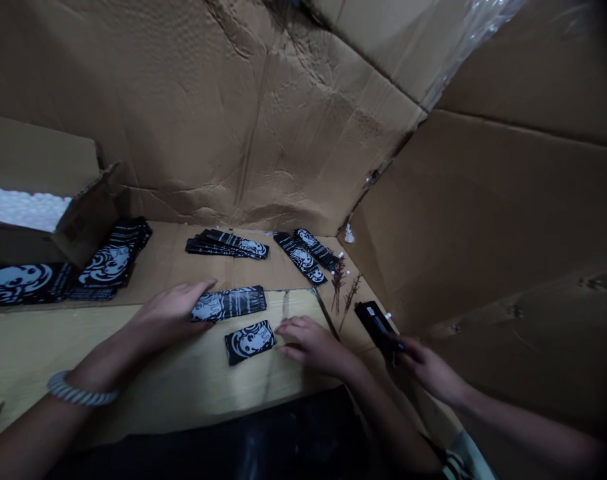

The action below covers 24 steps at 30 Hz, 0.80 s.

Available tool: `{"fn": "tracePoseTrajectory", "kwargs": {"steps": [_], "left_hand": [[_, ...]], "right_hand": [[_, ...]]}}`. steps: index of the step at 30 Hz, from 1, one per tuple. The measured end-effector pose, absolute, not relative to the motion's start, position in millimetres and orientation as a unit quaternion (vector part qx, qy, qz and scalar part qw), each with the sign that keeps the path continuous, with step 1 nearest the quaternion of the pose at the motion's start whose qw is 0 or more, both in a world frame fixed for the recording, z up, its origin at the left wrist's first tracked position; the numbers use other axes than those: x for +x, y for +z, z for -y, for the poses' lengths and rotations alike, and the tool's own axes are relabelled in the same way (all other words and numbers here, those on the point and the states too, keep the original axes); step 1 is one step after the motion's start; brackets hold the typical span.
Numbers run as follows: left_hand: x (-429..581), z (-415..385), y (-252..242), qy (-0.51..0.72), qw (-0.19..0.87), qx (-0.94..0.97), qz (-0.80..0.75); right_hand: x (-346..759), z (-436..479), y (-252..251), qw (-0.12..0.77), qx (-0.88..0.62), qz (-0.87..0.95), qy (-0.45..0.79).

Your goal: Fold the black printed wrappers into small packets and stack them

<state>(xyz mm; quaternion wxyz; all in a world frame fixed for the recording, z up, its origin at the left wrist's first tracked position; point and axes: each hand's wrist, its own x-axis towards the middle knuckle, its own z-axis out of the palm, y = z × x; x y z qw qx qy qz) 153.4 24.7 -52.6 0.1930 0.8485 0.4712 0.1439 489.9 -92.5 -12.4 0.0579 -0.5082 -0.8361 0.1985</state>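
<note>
My left hand (166, 319), with a beaded bracelet on the wrist, lies flat on the cardboard surface, its fingertips resting on the left end of a long black printed tag (231, 303). My right hand (313, 343) rests with fingers stretched out, just right of a short black tag (250, 341) with a white cartoon face. The short tag lies between my two hands, and neither hand grips anything.
Another person's hand (428, 370) at the right holds a black tool (378, 327). Stacks of black tags lie at the left (114, 257), the back middle (228, 245) and the back right (306, 255). Thin fasteners (344, 290) lie nearby. Cardboard walls (263, 120) enclose the surface.
</note>
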Motion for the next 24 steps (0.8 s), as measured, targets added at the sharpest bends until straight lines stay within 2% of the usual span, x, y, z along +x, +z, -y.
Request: {"fn": "tracePoseTrajectory", "kwargs": {"steps": [12, 18, 24], "left_hand": [[153, -26, -56, 0.153, 0.193, 0.851, -0.463], [153, -25, -55, 0.156, 0.193, 0.849, -0.467], [155, -22, -55, 0.158, 0.193, 0.852, -0.459]], "right_hand": [[490, 69, -12, 0.048, -0.526, 0.833, 0.164], [468, -25, -1, 0.091, -0.565, 0.814, 0.096], [433, -115, 1, 0.147, -0.518, 0.84, 0.075]]}}
